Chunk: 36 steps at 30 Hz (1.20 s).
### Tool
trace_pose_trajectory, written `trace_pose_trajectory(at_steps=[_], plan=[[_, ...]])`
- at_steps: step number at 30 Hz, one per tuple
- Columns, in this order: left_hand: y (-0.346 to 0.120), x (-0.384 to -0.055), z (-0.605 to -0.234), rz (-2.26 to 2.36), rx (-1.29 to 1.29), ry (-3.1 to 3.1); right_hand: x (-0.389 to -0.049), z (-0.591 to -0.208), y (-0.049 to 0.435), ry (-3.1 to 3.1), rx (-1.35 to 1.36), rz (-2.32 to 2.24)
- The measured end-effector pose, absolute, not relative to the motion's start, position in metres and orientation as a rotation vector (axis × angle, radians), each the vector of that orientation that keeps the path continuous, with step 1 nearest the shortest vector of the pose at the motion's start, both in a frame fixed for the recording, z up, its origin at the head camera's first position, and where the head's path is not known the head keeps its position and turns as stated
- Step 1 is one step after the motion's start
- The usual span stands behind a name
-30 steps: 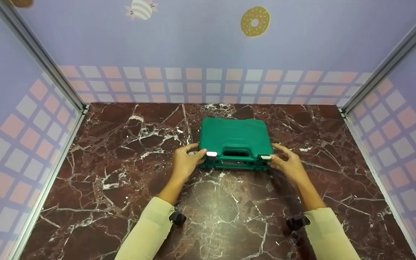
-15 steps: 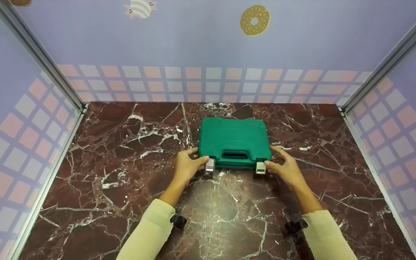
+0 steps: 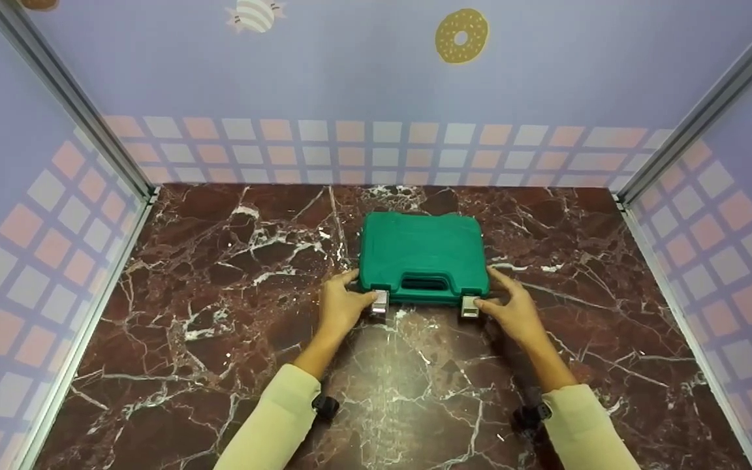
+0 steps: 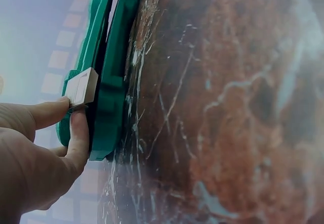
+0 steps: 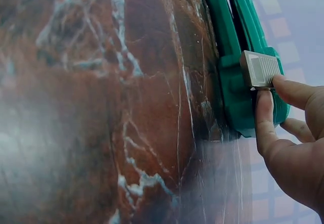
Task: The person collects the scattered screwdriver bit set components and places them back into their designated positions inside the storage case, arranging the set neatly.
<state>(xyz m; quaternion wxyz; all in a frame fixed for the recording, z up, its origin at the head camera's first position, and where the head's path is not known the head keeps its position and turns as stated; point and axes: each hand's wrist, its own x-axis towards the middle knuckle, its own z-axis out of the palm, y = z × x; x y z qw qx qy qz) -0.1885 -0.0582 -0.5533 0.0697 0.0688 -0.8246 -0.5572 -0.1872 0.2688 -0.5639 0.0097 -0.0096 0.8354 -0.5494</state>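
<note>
A green plastic carrying case (image 3: 423, 245) with a handle at its front lies on the marbled tabletop. Two metal latches stick out from its front edge, one near each corner. At the left corner, my left hand (image 3: 343, 305) pinches the left latch (image 4: 82, 88) between thumb and finger. My right hand (image 3: 513, 312) does the same at the other corner, with fingertips on both faces of the right latch (image 5: 260, 70). Other fingers of each hand reach along the case's sides. A narrow dark gap runs between lid and base in both wrist views.
The dark red marbled tabletop (image 3: 232, 365) extends around the case. A patterned back wall (image 3: 350, 72) stands behind it, with side panels (image 3: 43, 215) at left and right. Each wrist wears a black strapped device (image 3: 326, 408).
Both latches have swung outward and down, so their metal faces show larger from above. Both hands have shifted slightly toward me, while the case has stayed nearly in place.
</note>
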Motion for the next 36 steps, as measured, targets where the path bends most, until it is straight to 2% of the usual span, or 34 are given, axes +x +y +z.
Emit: trace_pose_trajectory(at_steps=[7,16,30,36], plan=[[-0.058,-0.186,-0.559,-1.673,0.133,-2.473,-0.182,-0.557,0.266,2.565,-0.006,-1.711],[-0.060,-0.187,-0.559,-1.493,0.055,-2.586,-0.186,-0.570,0.270,2.622,0.024,-1.660],[-0.054,-0.190,-0.554,-1.225,-0.176,-2.761,-0.187,-0.568,0.268,2.858,-0.049,-1.372],[-0.055,-0.190,-0.556,-1.032,-0.197,-2.846,-0.186,-0.569,0.268,2.939,-0.111,-1.260]])
